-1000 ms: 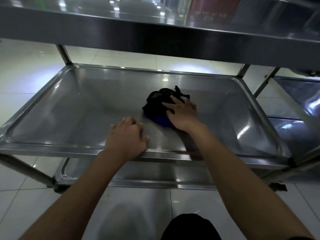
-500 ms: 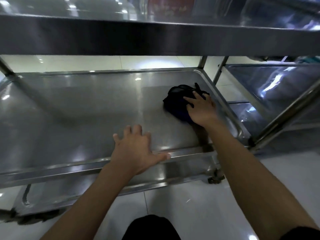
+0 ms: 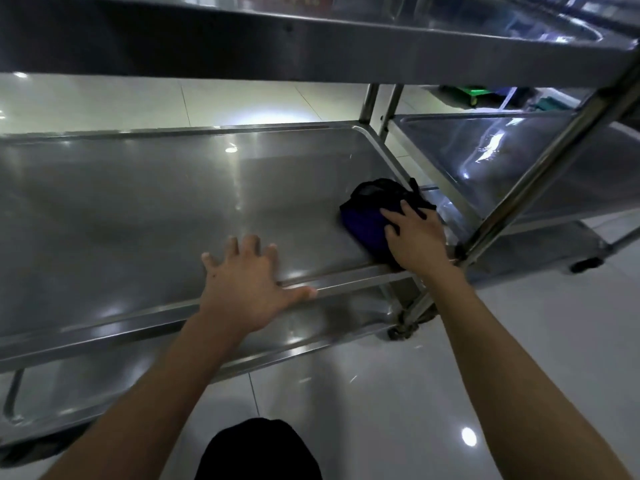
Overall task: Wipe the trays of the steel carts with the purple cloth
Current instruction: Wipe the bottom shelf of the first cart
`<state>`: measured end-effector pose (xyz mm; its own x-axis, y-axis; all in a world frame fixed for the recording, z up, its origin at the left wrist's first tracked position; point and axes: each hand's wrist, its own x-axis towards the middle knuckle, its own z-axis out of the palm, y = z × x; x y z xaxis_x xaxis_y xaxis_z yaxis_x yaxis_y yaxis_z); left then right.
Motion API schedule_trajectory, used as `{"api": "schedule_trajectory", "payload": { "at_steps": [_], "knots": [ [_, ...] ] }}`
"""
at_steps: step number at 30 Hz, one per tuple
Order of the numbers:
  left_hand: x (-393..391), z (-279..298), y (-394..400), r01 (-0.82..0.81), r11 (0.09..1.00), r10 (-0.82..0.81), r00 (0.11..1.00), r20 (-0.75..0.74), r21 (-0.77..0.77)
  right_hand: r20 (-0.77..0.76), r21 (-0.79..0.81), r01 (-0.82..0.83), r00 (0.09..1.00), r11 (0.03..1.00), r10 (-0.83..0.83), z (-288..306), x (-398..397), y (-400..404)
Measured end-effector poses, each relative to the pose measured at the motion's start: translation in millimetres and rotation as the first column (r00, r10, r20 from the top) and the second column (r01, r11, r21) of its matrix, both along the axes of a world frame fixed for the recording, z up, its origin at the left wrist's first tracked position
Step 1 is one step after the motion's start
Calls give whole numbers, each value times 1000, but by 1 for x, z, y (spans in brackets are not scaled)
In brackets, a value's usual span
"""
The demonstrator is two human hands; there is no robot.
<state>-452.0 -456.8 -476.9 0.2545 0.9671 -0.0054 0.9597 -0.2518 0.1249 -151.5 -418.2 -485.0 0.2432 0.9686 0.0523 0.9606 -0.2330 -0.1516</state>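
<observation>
Head view looks down between two bare forearms at the middle tray (image 3: 145, 209) of a steel cart. The right hand (image 3: 417, 239) lies palm-down on the cloth (image 3: 367, 216), a bunched dark purple wad sitting in the tray's near right corner, close to the right rim and just inside the front lip. Its fingers (image 3: 393, 216) are spread flat over the near side of the cloth, pressing it onto the steel rather than closing round it, so this grip is open and simply bears on the fabric. Part of the cloth shows beyond the fingertips, looking nearly black at its far edge.

The left hand (image 3: 247, 287) rests on the front lip of the same tray, well apart from the cloth, fingers splayed onto the tray floor and thumb stretched along the rail to the right. That grip is open too and holds nothing.

An upper tray (image 3: 311, 53) crosses the top of the view. A lower tray (image 3: 86, 386) shows below the front rail. A slanted post (image 3: 540, 174) stands at the near right corner, with a caster (image 3: 403, 329) at its foot on the pale glossy floor (image 3: 381, 410). Just beside it to the right stands a second cart (image 3: 554, 161) with its own shiny tray. Something green sits on the floor far behind it, too small to tell what. A dark rounded shape at the bottom centre is part of the person's clothing
</observation>
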Motion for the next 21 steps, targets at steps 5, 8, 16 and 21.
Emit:
{"api": "schedule_trajectory", "payload": {
  "at_steps": [5, 8, 16, 21],
  "knots": [
    [-1, 2, 1, -1, 1000, 0, 1000, -14, -24, -60, 25, 22, 998, 999, -20, 2, -16, -47],
    [-1, 1, -1, -6, 999, 6, 1000, -9, -39, -34, 53, 32, 999, 998, -30, 0, -33, -66],
    [-1, -1, -1, 5, 998, -7, 1000, -22, -55, 56, 145, -19, 998, 989, 11, -11, -98, -99],
    [-23, 6, -3, 109, 993, -109, 994, 13, -48, 138, 67, -150, 980, 986, 140, 3, -98, -97]
  ]
}}
